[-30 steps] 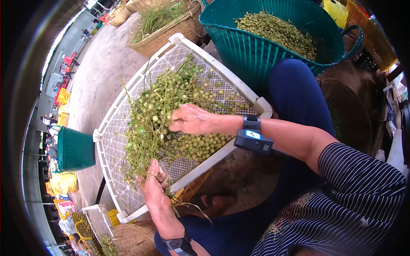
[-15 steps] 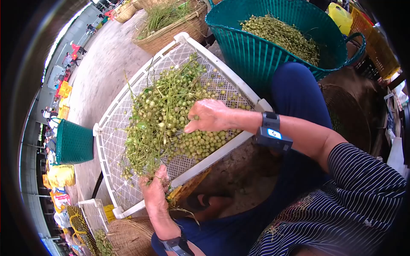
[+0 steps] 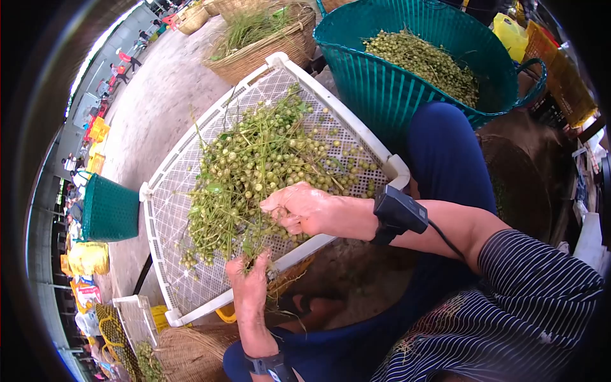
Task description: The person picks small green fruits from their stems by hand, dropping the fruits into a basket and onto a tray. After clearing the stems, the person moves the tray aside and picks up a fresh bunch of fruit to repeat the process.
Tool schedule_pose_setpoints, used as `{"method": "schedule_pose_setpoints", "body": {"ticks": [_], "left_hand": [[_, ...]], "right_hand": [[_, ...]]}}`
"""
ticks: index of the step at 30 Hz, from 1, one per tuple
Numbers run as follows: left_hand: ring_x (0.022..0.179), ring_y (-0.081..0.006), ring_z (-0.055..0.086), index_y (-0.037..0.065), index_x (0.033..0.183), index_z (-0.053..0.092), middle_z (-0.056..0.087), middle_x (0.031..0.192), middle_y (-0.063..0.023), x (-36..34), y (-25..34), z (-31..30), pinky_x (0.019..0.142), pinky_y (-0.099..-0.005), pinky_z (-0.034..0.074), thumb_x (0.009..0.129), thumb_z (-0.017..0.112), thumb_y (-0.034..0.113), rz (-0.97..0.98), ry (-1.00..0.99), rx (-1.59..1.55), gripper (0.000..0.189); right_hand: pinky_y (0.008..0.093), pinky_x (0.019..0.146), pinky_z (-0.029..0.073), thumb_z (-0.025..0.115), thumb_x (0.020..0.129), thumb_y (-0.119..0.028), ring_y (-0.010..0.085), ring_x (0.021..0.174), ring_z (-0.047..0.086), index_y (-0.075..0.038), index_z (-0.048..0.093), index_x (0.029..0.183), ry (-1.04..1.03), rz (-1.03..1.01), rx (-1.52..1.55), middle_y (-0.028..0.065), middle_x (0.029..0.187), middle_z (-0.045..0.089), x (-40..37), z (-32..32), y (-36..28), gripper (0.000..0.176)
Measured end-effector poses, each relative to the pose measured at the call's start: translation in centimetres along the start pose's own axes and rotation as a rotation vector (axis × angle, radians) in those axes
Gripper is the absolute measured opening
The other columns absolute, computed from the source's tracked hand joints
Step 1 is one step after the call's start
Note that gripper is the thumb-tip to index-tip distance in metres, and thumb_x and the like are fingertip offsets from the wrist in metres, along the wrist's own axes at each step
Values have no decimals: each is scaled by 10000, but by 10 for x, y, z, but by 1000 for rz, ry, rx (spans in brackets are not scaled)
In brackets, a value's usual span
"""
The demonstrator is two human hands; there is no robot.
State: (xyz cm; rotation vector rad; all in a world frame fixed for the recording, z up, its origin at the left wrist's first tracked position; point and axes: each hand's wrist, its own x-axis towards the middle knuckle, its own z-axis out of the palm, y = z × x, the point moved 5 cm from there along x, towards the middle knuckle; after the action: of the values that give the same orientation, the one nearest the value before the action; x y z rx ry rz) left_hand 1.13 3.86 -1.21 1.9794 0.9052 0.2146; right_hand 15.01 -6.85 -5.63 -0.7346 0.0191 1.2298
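A heap of small round green fruits on thin stems [image 3: 248, 165] lies on a white mesh tray [image 3: 167, 254], with loose fruits scattered toward its right side. My left hand [image 3: 250, 280] is at the tray's near edge, its fingers closed around a bunch of green stems [image 3: 254, 245]. Just above and to the right, my right hand [image 3: 305, 207] rests over the heap, palm side down. Its fingers curl inward among the stems, and whatever they pinch is hidden. A dark device is strapped to my right wrist, and another band to my left.
Beyond the tray stands a teal basket [image 3: 363, 76] with more fruits [image 3: 426, 63] inside. A woven basket of grass [image 3: 273, 51] sits behind the tray. At left is another green basket [image 3: 109, 207]; a wicker basket [image 3: 191, 353] stands near my left knee. People appear far off.
My right hand has moved down and left, closer to my left hand, and its wrist has turned. My left hand has shifted slightly right, still gripping stems.
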Motion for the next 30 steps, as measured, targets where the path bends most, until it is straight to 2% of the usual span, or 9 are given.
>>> {"method": "schedule_pose_setpoints", "body": {"ticks": [3, 8, 10, 12, 15, 16, 18, 21, 30], "left_hand": [[816, -138, 488, -29, 878, 631, 515, 914, -70, 4, -5, -9, 703, -289, 424, 748, 705, 139, -75, 64, -46, 225], [756, -152, 513, -24, 880, 652, 562, 804, -64, 11, 1, -18, 692, -305, 421, 760, 691, 127, -55, 83, -112, 197], [744, -169, 519, -23, 884, 653, 569, 786, -80, 14, 2, -28, 691, -314, 420, 760, 691, 133, 95, 176, 92, 203], [733, -187, 525, -22, 889, 654, 576, 768, -96, 12, 7, -36, 690, -322, 419, 759, 691, 139, 243, 269, 295, 210], [708, -193, 537, -26, 898, 639, 576, 786, -97, 9, 4, -43, 628, -310, 415, 760, 701, 144, 290, 344, 223, 228], [708, -193, 537, -26, 898, 639, 576, 786, -97, 6, 12, -43, 628, -310, 415, 760, 701, 144, 298, 340, 222, 228], [739, -144, 543, -10, 990, 553, 575, 835, -79, -8, 16, -43, 597, -256, 403, 767, 704, 126, -74, 232, -252, 302], [757, -132, 556, 33, 1067, 405, 563, 892, -80, -18, 24, -50, 656, -244, 444, 753, 723, 97, -89, 281, -395, 451], [772, -143, 561, 20, 1017, 470, 563, 889, -77, -16, 24, -47, 704, -270, 474, 729, 738, 63, 30, 140, -250, 396]], "right_hand": [[251, 384, 198, 559, 867, -163, 69, 383, 283, -125, 457, 660, -93, -72, -262, -53, 510, 370, -2, -5, -13, 234], [203, 334, 222, 556, 869, -183, 31, 357, 290, -82, 495, 774, -334, 131, 70, -77, 512, 372, -37, 12, -55, 152], [205, 321, 216, 570, 843, -167, 30, 353, 291, -80, 496, 781, -174, -131, -274, -74, 510, 364, -40, -3, -78, 130], [213, 315, 214, 564, 815, -137, 29, 357, 297, -79, 502, 740, -18, -161, -226, -64, 504, 381, -39, -24, -89, 113], [209, 321, 206, 564, 775, -108, 23, 364, 310, -77, 501, 647, 195, -241, -564, -43, 507, 433, -46, -48, -98, 146], [255, 353, 273, 574, 747, -107, 83, 391, 381, -52, 522, 639, 209, -390, -1021, -1, 522, 475, -33, -66, -99, 132], [347, 418, 409, 592, 693, -103, 204, 445, 525, -2, 565, 623, 219, -666, -1937, 83, 551, 559, -13, -82, -89, 126], [442, 542, 457, 609, 685, -143, 344, 552, 588, 2, 596, 704, 617, -725, -1956, 187, 608, 593, -45, -43, -83, 147], [445, 583, 450, 674, 699, -346, 357, 670, 598, -59, 586, 789, 159, -1184, -1615, 178, 620, 573, -70, 86, -84, 313]]}}
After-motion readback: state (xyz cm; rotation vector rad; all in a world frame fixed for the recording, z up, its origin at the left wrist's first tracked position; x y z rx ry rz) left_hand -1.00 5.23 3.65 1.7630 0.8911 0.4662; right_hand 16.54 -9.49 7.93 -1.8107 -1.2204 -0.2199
